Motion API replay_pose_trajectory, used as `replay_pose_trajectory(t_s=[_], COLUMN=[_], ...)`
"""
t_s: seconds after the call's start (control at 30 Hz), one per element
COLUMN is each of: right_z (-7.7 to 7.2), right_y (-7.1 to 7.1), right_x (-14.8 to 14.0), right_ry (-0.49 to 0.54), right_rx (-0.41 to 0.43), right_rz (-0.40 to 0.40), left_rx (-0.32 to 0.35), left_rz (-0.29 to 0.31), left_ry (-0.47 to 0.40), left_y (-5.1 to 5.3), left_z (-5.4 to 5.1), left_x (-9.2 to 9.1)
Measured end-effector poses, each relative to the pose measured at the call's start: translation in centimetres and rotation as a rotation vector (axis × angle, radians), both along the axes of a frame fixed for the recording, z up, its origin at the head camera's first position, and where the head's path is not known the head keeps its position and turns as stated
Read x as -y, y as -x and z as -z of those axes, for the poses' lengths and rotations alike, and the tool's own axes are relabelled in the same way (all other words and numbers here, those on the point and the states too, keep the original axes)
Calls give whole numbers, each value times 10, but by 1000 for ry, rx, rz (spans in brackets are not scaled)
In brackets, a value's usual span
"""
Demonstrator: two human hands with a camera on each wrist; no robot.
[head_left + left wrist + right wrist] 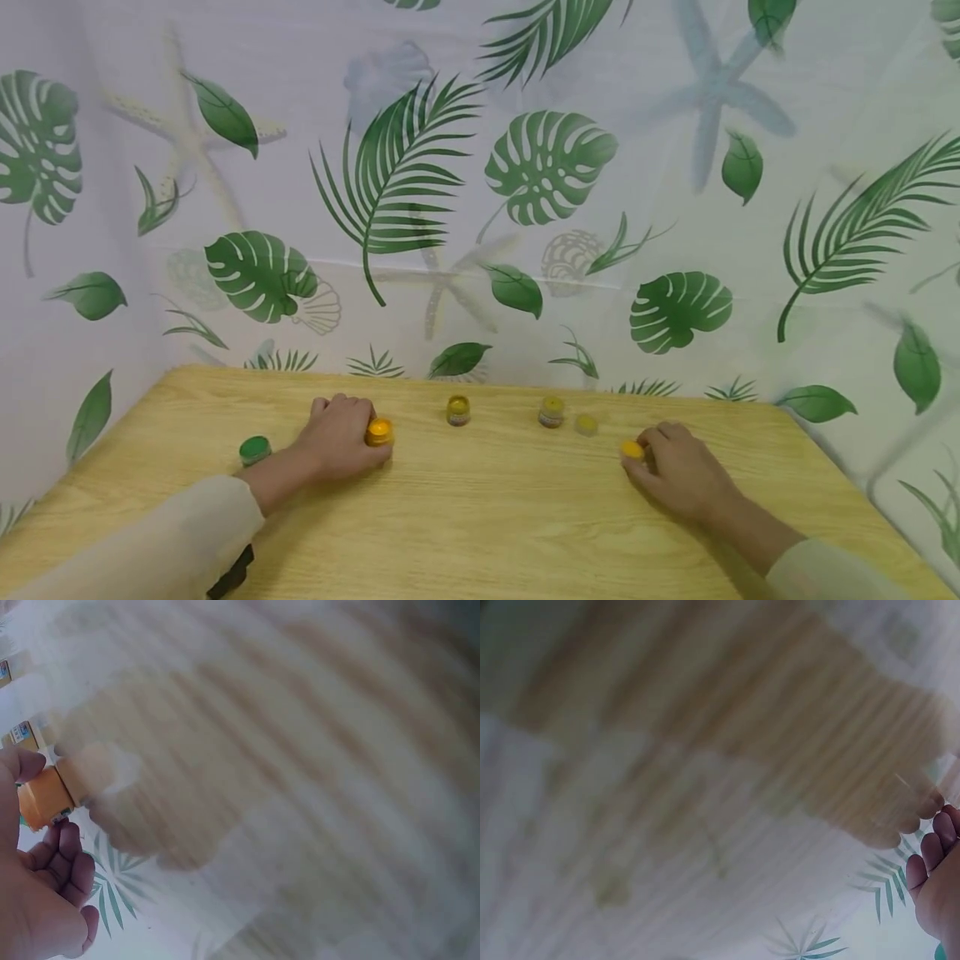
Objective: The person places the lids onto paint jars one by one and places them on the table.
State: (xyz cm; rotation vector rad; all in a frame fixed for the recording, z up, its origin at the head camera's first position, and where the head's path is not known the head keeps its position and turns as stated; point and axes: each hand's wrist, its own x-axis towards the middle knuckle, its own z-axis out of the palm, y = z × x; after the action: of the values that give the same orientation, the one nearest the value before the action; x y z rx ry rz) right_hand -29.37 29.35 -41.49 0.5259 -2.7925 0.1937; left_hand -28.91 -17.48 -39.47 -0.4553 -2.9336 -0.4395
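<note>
Orange jar in left hand, orange lid in right, held apart

Left hand [341,446] pinches the orange jar [380,432], lower left-centre of the frame; left wrist view shows thumb and fingers on either side of it. Right hand [684,473], lower right, pinches the orange lid [632,450] by its edge; right wrist view doesn't show the lid clearly. Further out: green jar [255,451] lower left, just beside the left forearm; gold jar [458,411] lower centre; yellow jar [551,412] right of centre, pale yellow lid [587,425] flat just beside it. All on the wooden table [480,533].

Progress, judged: orange lid is off its jar, pale lid lies loose; neither is on a jar. Can't tell whether green, gold and yellow tops are capped.

Count: four jars, two loose lids, two hands, one table.
</note>
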Motion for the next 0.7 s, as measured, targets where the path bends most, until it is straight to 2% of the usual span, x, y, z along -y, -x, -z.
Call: replay_pose_trajectory(t_s=[0.2, 0.33, 0.57, 0.7], right_z=[1, 0, -5, -10], right_y=[-3, -6, -14, -17], right_x=[1, 6, 23, 33], right_ry=[15, 44, 154, 202], right_rx=[24, 36, 48, 58], right_rz=[23, 23, 8, -14], left_rx=[-7, -7, -41, -40], left_rz=[20, 44, 105, 115], left_ry=[-2, 0, 5, 22], left_y=[0, -3, -8, -10], left_z=[5, 4, 4, 4], left_x=[-1, -4, -15, -21])
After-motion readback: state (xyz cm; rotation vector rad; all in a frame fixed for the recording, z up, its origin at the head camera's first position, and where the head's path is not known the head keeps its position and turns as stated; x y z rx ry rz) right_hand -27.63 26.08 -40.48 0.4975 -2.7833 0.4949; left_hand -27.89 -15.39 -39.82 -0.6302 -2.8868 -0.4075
